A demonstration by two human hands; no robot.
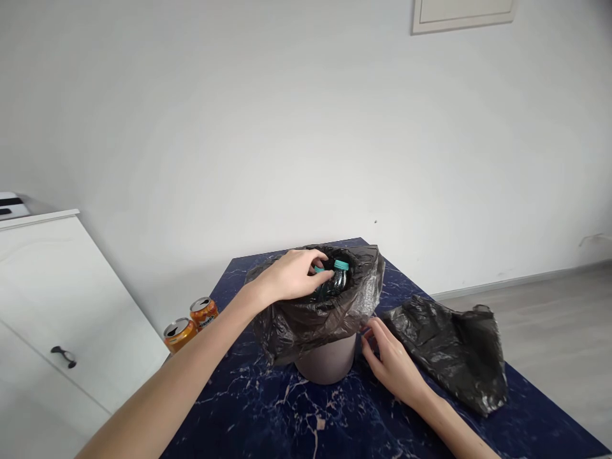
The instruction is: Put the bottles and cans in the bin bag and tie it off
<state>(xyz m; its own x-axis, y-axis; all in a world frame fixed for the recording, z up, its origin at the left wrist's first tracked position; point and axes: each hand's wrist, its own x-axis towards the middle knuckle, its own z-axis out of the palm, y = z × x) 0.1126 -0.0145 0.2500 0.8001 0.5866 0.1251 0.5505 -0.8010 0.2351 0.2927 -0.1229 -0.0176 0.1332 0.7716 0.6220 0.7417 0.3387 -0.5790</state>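
Our hands were apart: the left hand [294, 273] reached into the mouth of a lining bag [329, 328], while the right hand [392, 360] curled beside its draped edge, whether pinching it or not we could not tell. Below us spread the table [258, 414], dark blue and marbled. On it, the black lining bag was folded outward over the bin's rim, presumably so its mouth held open. A loose bag [444, 347] lay crumpled to the right, perhaps there to leave the bin accessible. Our grey bin [327, 363] stood upright between both arms, likely for easy reach from either side. Two orange cans [204, 312] stood to the left, just beside each other, tops opened. Inside the lining bag, two bottles [340, 280] pointed their turquoise caps [341, 264] upward, probably propped by the bin's wall; our left fingers bent around one cap, their grip unclear.
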